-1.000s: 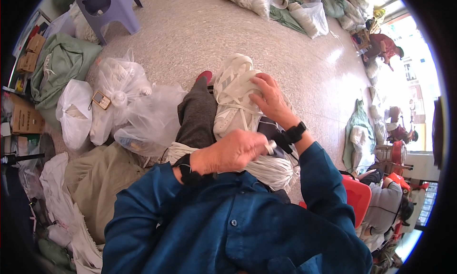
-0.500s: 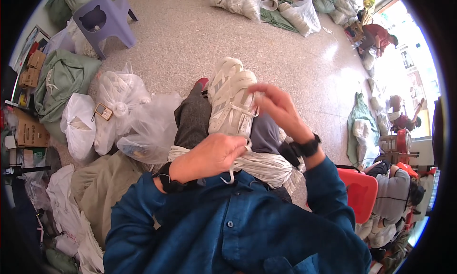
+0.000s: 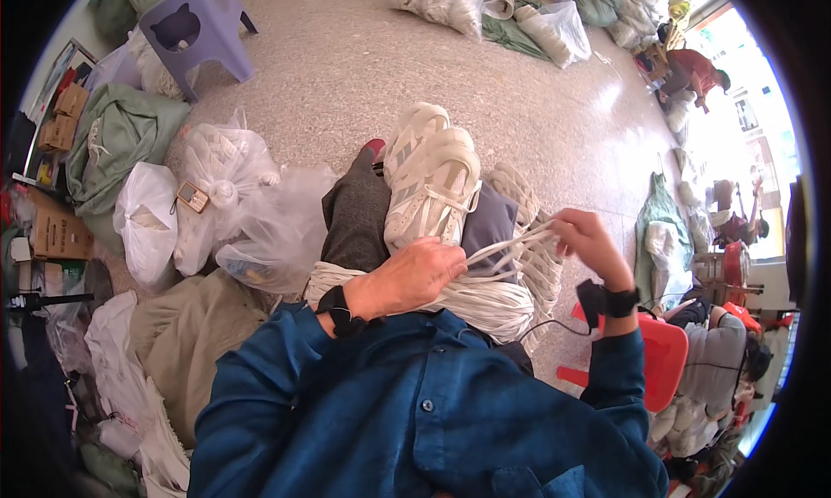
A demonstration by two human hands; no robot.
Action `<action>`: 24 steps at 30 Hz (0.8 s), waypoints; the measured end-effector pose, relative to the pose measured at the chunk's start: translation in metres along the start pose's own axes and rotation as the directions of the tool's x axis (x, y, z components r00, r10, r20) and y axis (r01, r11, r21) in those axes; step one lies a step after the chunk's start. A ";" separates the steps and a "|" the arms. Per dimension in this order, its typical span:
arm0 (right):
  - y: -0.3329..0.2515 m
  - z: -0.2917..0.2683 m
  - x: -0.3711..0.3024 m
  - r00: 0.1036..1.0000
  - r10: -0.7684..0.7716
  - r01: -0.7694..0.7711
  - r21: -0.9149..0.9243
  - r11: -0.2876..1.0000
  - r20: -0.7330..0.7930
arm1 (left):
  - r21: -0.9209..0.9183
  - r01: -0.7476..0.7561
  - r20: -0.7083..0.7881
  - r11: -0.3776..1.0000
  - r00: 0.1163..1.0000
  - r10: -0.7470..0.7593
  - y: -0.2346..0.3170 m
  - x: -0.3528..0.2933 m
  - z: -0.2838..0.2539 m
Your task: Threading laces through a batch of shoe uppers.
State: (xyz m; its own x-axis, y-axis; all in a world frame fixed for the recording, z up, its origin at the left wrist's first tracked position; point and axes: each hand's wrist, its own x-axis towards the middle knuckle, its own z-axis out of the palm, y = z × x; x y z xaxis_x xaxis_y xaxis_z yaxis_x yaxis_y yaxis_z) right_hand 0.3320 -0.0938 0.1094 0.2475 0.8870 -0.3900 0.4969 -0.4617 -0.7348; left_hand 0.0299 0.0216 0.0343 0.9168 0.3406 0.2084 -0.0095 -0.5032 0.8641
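A pair of off-white sneakers with grey stripes (image 3: 428,195) rests on my lap, toes pointing away from me. A white shoelace (image 3: 511,245) runs from the nearer sneaker's eyelets and stretches rightward in strands. My left hand (image 3: 414,277) is closed by the heel end of that sneaker, pinching the lace. Out to the right, my right hand (image 3: 593,245) grips the other end of the strands between its fingers. A thick bundle of white laces (image 3: 485,306) lies across my thighs below the shoes.
More pale sneakers (image 3: 538,273) sit beside my right leg. A red stool (image 3: 662,359) stands at the right. Clear plastic bags (image 3: 221,173), one with a small phone (image 3: 192,197) on it, lie left. A purple stool (image 3: 203,39) stands far left. Several people work at the far right.
My right hand has swung from above the shoe's tongue out to the right and toward me, drawing the lace taut. My left hand has shifted slightly right.
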 end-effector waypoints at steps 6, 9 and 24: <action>-0.044 0.095 0.073 0.711 -0.703 0.626 -0.446 0.640 -0.011 | -0.002 -0.114 -0.050 0.994 0.992 0.113 -0.007 0.002 0.016; -0.049 0.118 0.109 0.640 -0.762 0.695 -0.500 0.516 0.103 | 0.067 -0.106 -0.077 0.992 0.991 0.111 -0.018 0.000 0.016; -0.065 0.147 0.178 0.843 -0.517 0.524 -0.438 0.730 0.146 | 0.110 -0.024 -0.073 0.994 0.997 0.032 -0.053 -0.003 0.014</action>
State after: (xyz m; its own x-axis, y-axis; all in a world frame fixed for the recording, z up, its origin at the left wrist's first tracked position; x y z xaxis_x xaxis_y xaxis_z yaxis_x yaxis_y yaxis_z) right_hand 0.2220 0.0926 0.0059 -0.1697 0.9850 -0.0297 0.8571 0.1327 -0.4978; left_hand 0.0330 0.0362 -0.0180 0.8845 0.3815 0.2686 0.0127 -0.5951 0.8036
